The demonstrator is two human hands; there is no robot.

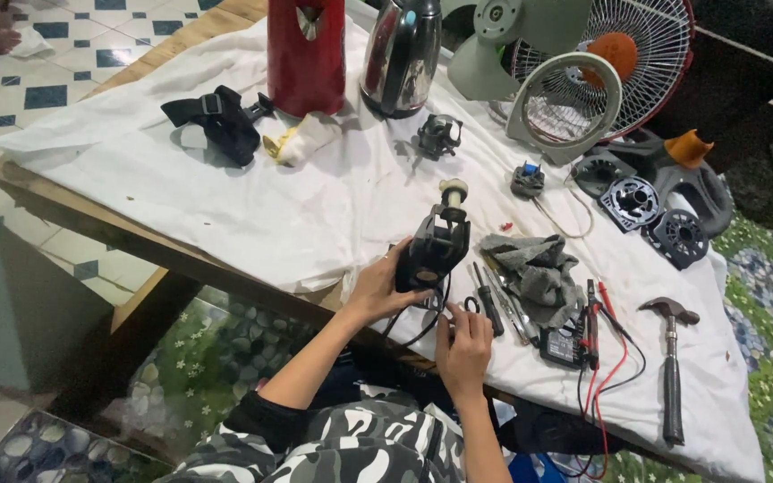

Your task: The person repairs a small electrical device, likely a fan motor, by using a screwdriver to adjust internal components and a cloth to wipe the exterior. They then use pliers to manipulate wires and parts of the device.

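While the left hand point(376, 291) wraps its grip around the black fan motor housing point(436, 249), propping it upright near the worktop point(252, 215) edge to steady it, the right hand point(463, 344) pinches its black cable point(440, 309) beside the screwdrivers point(494, 304).

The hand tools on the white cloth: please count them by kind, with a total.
Hammer: 1
Screwdrivers: about 3, packed close together
Multimeter with red and black leads: 1
Total: about 5
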